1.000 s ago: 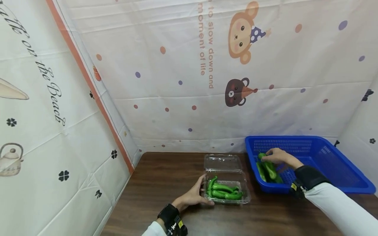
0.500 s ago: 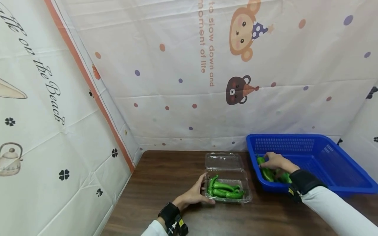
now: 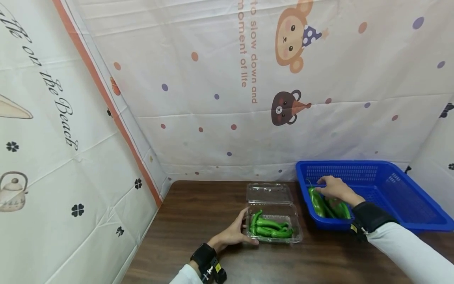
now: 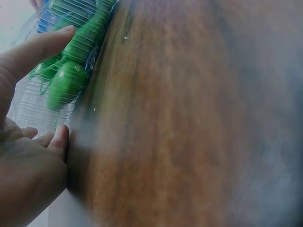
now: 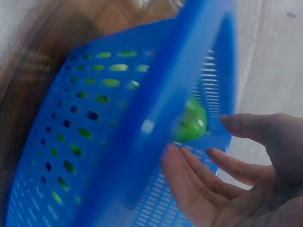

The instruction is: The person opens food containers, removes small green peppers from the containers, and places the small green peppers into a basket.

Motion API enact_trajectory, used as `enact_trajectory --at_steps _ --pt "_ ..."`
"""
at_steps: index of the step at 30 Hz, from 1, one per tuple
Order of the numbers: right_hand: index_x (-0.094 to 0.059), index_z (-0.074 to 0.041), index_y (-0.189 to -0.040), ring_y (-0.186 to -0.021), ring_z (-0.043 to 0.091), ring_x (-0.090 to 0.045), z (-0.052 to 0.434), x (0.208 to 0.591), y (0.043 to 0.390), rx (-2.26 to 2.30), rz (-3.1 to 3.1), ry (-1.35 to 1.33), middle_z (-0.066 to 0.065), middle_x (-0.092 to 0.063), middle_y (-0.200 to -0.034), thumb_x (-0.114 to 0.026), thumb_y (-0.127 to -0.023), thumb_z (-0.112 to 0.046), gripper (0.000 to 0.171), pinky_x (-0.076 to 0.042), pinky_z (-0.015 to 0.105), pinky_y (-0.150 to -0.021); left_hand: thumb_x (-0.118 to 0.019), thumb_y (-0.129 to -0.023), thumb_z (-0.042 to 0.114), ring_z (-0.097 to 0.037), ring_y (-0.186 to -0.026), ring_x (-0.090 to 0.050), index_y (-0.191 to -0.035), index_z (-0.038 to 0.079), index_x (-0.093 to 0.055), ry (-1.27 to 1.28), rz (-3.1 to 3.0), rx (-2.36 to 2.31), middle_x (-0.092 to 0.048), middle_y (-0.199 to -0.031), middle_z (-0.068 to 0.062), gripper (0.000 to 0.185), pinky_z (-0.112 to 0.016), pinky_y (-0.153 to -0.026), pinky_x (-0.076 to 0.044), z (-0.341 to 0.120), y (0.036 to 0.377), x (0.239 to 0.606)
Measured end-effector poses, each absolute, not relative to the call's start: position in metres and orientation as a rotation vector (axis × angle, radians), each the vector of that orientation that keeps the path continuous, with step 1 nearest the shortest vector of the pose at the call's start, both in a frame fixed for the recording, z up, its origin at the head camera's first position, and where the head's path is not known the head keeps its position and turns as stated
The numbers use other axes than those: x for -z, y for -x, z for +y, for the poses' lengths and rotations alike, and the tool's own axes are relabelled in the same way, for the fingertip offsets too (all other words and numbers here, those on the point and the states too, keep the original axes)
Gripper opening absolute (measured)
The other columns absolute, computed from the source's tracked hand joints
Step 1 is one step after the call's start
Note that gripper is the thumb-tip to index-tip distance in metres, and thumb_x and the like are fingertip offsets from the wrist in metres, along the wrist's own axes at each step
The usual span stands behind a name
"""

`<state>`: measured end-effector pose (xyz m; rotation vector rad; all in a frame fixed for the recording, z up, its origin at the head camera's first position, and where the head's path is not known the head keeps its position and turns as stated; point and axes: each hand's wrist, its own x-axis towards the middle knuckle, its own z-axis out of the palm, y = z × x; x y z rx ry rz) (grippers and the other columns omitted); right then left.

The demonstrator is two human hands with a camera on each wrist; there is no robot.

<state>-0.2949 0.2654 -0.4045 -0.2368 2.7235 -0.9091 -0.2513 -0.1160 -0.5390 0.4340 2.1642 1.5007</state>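
A clear plastic clamshell box (image 3: 297, 232), its lid (image 3: 268, 193) folded back, holds several green chili peppers (image 3: 268, 228). My left hand (image 3: 232, 233) rests at the left end of the box, thumb along the front edge and fingers at the left side. In the left wrist view the thumb (image 4: 42, 49) lies straight over the ribbed wall. Inside the blue basket (image 3: 408, 205), more green peppers (image 3: 317, 203) lie at the left end. My right hand (image 3: 335, 188) hovers over them with fingers spread; the right wrist view shows a pepper (image 5: 191, 124) beyond the fingertips, with nothing gripped.
Both the box and the basket stand on a dark brown wooden table (image 3: 198, 213). The basket's raised rim (image 5: 156, 113) stands between the right wrist camera and the peppers. Printed white cloth (image 3: 220, 150) hangs behind the table and at both sides.
The right hand has gone down among the basket peppers and come up a little, fingers loosening; the peppers there have shifted and lie more spread out. The left hand has stayed at the box.
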Motion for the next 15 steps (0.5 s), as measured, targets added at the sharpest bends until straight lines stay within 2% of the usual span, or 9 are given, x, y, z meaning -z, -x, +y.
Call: enact_trajectory --at_steps 1,4,8,10,15 --pt "-0.046 0.021 -0.136 -0.061 0.021 -0.064 0.265 0.402 0.296 0.882 2.760 0.252 0.027 -0.067 -0.091 -0.056 -0.103 -0.016 0.050 -0.060 0.041 -0.056 -0.088 -0.081 0.014 -0.038 -0.141 -0.041 -0.165 0.028 -0.010 -0.439 2.165 -1.502 -0.021 -0.168 -0.015 0.115 -0.054 -0.115 -0.040 -0.116 0.252 0.539" --pt "-0.052 0.018 -0.133 -0.050 0.016 -0.058 0.260 0.391 0.299 0.827 2.865 0.312 0.029 -0.070 -0.097 -0.057 -0.102 -0.018 0.047 -0.054 0.036 -0.050 -0.088 -0.082 0.014 -0.038 -0.141 -0.041 -0.164 0.030 -0.010 -0.445 2.171 -1.510 -0.020 -0.168 -0.015 0.114 -0.055 -0.115 -0.040 -0.118 0.252 0.538" --pt "-0.058 0.014 -0.130 -0.059 0.019 -0.064 0.245 0.377 0.297 0.829 2.983 0.406 0.031 -0.071 -0.103 -0.059 -0.101 -0.017 0.042 -0.047 0.033 -0.050 -0.088 -0.081 0.013 -0.039 -0.142 -0.041 -0.164 0.030 -0.010 -0.444 2.181 -1.512 -0.019 -0.169 -0.015 0.115 -0.055 -0.115 -0.040 -0.118 0.253 0.538" --pt "-0.060 0.012 -0.129 -0.065 0.022 -0.067 0.234 0.372 0.294 0.855 3.019 0.454 0.028 -0.072 -0.099 -0.061 -0.101 -0.016 0.039 -0.046 0.032 -0.052 -0.088 -0.081 0.014 -0.039 -0.142 -0.041 -0.164 0.030 -0.010 -0.444 2.181 -1.508 -0.019 -0.169 -0.015 0.115 -0.055 -0.115 -0.040 -0.118 0.253 0.538" --pt "-0.064 0.007 -0.126 -0.079 0.029 -0.070 0.200 0.363 0.284 0.910 3.050 0.563 0.025 -0.072 -0.102 -0.064 -0.100 -0.015 0.035 -0.051 0.034 -0.058 -0.088 -0.081 0.014 -0.038 -0.142 -0.041 -0.165 0.030 -0.010 -0.436 2.163 -1.501 -0.020 -0.168 -0.014 0.115 -0.055 -0.115 -0.040 -0.116 0.252 0.539"
